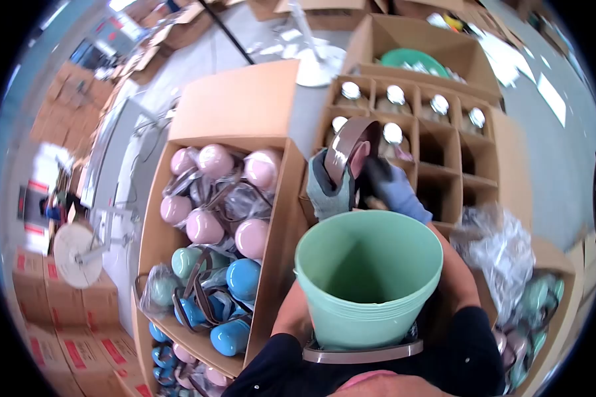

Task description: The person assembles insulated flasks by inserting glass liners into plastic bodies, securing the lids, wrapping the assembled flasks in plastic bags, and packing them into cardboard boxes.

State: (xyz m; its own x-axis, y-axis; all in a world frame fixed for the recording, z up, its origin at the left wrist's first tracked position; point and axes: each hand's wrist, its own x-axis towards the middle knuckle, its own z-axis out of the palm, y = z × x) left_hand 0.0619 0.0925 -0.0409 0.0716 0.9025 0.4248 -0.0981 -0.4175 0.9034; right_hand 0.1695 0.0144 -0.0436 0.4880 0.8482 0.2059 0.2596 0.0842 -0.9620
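My left hand (330, 188), in a grey-green glove, is closed round a brown curved strap (346, 142) with a pink piece inside its bend. Beside it, my right hand (400, 192) wears a bluish glove; its dark fingertips are blurred and reach towards the pink piece, so their grip cannot be made out. Below both hands, close to my body, stands a light green bucket (364, 314), its mouth facing up. A brown band (363, 352) curves past its base. Beyond the hands, a divided carton (437, 173) holds several silver-topped bottles (395, 96).
At left, an open carton (288, 192) contains pink, green and blue rounded items with brown straps. Clear plastic wrap (500, 248) lies over a carton at right. Behind stands a box with a green round container (414, 61). Stacked cartons (79, 311) fill the lower left.
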